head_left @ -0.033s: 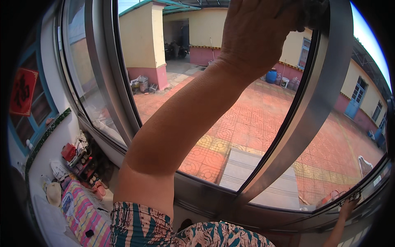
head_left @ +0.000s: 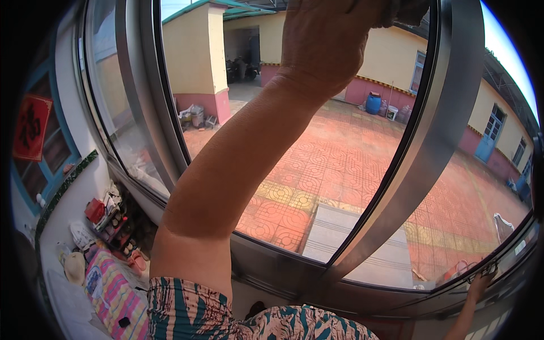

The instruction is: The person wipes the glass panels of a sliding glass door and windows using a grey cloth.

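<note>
One grey rag (head_left: 405,12) high at the glass pane (head_left: 345,158)
Left hand (head_left: 328,39) grasps it near the right-hand window frame (head_left: 462,113); flat, even pressure should suit best. Right hand (head_left: 480,281) is low at the window; whether it grips, I cannot tell.

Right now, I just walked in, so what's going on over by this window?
A person's left hand is raised high in front of the window, with a dark, cloth-like thing in its grip. I can't tell whether that touches the glass. The right hand is low on the right, at the window's lower rail; its exact hold is too small to make out. A paved yard shows outside.
</note>
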The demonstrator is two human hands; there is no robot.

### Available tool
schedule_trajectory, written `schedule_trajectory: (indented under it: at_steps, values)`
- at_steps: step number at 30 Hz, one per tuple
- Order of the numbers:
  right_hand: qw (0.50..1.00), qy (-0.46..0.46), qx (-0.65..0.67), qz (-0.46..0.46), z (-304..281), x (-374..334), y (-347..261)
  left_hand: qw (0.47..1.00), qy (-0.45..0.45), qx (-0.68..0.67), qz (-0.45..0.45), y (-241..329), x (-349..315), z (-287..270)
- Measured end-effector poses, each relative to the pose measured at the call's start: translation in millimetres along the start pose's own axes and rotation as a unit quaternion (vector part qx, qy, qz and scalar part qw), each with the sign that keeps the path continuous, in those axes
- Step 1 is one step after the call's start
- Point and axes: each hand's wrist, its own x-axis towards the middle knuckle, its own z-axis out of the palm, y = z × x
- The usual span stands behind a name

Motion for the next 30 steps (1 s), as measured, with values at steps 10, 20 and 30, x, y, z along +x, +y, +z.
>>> schedule_trajectory:
  at_steps: [10,20,30]
  values:
    - [0.999,0.015,0.034,0.001,4.6,-13.6,-21.8,0.956,-0.010,0.265,-0.122,-190.5,-96.2,-152.5]
    - [0.999,0.010,0.025,0.024,8.3,-1.6,-18.1,0.991,-0.046,0.076,-0.102,80.9,-67.9,-11.8]
    - [0.999,0.022,0.024,0.007,-1.4,-9.5,-23.7,0.953,-0.058,0.238,-0.175,-99.8,-156.6,-137.7]
